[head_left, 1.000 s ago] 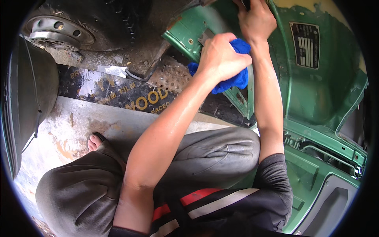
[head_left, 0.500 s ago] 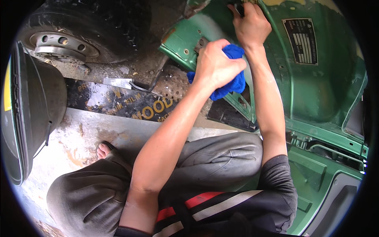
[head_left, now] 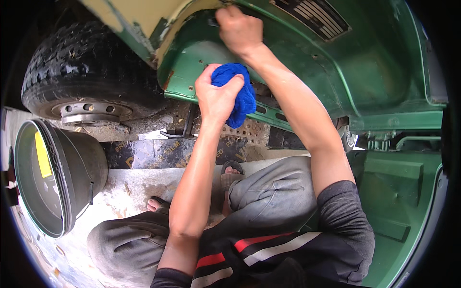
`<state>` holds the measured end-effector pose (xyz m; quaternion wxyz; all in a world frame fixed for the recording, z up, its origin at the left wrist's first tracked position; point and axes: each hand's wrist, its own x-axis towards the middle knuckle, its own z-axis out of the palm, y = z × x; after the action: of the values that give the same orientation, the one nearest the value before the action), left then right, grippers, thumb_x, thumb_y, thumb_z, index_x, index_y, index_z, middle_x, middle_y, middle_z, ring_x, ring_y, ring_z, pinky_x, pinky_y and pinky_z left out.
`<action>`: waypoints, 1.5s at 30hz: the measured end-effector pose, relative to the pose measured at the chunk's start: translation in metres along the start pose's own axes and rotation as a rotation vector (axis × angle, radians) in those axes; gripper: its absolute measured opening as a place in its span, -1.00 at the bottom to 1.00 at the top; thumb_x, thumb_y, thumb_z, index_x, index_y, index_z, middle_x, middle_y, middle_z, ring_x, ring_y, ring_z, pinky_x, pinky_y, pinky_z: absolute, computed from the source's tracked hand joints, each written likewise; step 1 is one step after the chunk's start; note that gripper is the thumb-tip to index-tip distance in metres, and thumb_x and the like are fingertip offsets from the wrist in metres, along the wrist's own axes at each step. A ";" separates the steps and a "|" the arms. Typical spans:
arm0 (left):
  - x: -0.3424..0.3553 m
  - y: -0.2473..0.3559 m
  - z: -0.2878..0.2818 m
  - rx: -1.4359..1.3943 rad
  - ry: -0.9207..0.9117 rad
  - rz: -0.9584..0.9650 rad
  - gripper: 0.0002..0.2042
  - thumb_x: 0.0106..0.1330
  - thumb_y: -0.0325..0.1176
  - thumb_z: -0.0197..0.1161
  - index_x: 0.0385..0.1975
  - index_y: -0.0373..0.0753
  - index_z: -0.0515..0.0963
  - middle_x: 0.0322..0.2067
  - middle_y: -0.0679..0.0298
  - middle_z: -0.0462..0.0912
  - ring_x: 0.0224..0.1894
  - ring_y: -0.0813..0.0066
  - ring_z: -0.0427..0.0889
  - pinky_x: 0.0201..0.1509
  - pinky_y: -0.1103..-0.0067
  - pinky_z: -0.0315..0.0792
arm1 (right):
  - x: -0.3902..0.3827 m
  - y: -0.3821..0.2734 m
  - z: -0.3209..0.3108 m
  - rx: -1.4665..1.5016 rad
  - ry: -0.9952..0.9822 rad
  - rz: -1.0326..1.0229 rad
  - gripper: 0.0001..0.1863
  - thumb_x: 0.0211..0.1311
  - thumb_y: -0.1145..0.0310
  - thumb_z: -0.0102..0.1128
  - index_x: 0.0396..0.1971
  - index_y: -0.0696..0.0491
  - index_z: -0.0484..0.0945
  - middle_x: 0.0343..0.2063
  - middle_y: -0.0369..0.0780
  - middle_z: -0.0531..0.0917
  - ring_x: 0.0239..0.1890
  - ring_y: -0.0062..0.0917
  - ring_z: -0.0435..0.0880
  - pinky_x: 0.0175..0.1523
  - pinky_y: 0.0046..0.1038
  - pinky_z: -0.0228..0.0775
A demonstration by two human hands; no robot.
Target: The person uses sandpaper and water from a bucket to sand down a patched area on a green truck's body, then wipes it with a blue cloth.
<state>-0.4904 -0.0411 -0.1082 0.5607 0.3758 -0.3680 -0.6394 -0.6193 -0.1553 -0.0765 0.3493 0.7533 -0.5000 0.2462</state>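
From where I stand, the person wears a black short-sleeved shirt (head_left: 326,264), crossed low in the frame by a red stripe (head_left: 261,241) with an off-white stripe (head_left: 281,248) running alongside. The right sleeve (head_left: 342,206) looks charcoal and creased; the left sleeve (head_left: 172,277) is dark, cut off by the lower edge. The trousers (head_left: 278,187) are loose, grey, wrinkled, with paler, dusty-looking patches. Dark open-toed sandals (head_left: 231,177) show near the middle of the frame. Left hand (head_left: 216,98) and right hand (head_left: 241,32) are bare.
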 end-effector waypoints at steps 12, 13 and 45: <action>-0.009 0.048 -0.012 -0.714 0.051 -0.312 -0.77 0.23 -0.50 0.18 -0.17 -0.48 0.59 -0.25 -0.02 0.72 -0.27 0.14 0.76 -0.12 0.23 0.71 | 0.003 0.032 -0.046 0.285 0.299 0.194 -0.76 -0.01 0.25 0.54 -0.47 -0.01 0.61 -0.59 -0.26 0.60 -0.59 -0.29 0.65 -0.50 -0.24 0.48; -0.003 0.054 -0.008 -0.702 0.086 -0.237 -0.76 0.24 -0.50 0.17 -0.15 -0.49 0.58 -0.25 -0.02 0.72 -0.26 0.13 0.77 -0.12 0.20 0.72 | 0.001 0.031 -0.047 0.316 0.325 0.182 -0.74 0.02 0.22 0.55 -0.44 -0.01 0.63 -0.60 -0.26 0.60 -0.60 -0.29 0.65 -0.50 -0.24 0.47; 0.063 0.014 0.065 1.257 -0.178 0.625 0.08 -0.04 -0.40 0.42 0.45 -0.66 -0.13 -0.22 -0.19 0.62 -0.17 -0.16 0.63 -0.08 0.18 0.60 | 0.007 0.065 -0.114 0.403 0.085 0.460 -0.78 0.06 0.26 0.53 -0.45 0.03 0.64 -0.64 -0.21 0.62 -0.63 -0.33 0.62 -0.50 -0.33 0.42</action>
<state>-0.5480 -0.1020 -0.0705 0.3629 0.4514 -0.8025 -0.1432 -0.6791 -0.0876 0.0187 0.1485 0.6635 -0.5833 0.4443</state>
